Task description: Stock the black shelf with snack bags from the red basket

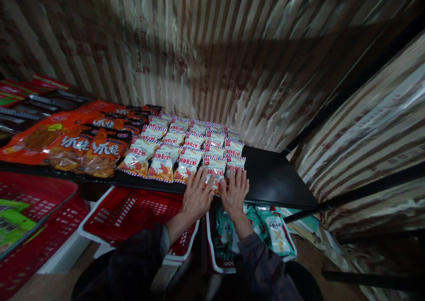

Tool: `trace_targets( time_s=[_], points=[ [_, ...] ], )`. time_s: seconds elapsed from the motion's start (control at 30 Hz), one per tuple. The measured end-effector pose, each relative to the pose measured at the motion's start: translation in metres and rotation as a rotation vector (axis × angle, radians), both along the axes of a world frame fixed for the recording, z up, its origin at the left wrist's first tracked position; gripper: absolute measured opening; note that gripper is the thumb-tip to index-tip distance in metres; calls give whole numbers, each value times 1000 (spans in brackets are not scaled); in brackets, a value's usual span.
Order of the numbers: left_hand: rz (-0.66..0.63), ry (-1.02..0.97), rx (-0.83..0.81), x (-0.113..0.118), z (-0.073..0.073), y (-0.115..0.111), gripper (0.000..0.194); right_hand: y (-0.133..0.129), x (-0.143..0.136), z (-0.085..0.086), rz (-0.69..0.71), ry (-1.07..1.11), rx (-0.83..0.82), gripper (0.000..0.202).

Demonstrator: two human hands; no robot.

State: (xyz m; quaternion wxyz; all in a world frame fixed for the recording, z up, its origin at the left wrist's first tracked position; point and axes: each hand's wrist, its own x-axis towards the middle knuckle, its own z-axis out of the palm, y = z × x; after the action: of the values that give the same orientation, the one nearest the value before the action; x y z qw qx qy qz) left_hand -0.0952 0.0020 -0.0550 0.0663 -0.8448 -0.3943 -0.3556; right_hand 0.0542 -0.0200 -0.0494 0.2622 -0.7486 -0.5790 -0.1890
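Small white snack bags [161, 161] with striped edges and red lettering lie in rows on a black shelf [277, 172]. My left hand [199, 194] rests with spread fingers at the front row, its fingertips over the lower edges of the bags there. Beside it, my right hand [235, 190] lies with fingers stretched out on the rightmost front bag [235, 161]. A front bag [214, 164] shows between and above the two hands. Neither hand is wrapped round anything.
Orange snack packs [105, 148] lie left of the white bags. Below the shelf are a red basket [146, 212], another basket with green packets [279, 234], and a red basket at far left [49, 186]. Striped wrapping [206, 48] covers the back. Black frame bars [361, 183] stand at right.
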Motion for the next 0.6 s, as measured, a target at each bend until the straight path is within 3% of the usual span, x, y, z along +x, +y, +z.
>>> trace_targets(
  time_s=[0.1,0.6],
  points=[
    [-1,2,-3,1,0,1,56,2,7,-3,-42,18,3,55],
    [-9,-8,-13,5,-6,2,59,0,10,-11,10,38,-12,56]
  ],
)
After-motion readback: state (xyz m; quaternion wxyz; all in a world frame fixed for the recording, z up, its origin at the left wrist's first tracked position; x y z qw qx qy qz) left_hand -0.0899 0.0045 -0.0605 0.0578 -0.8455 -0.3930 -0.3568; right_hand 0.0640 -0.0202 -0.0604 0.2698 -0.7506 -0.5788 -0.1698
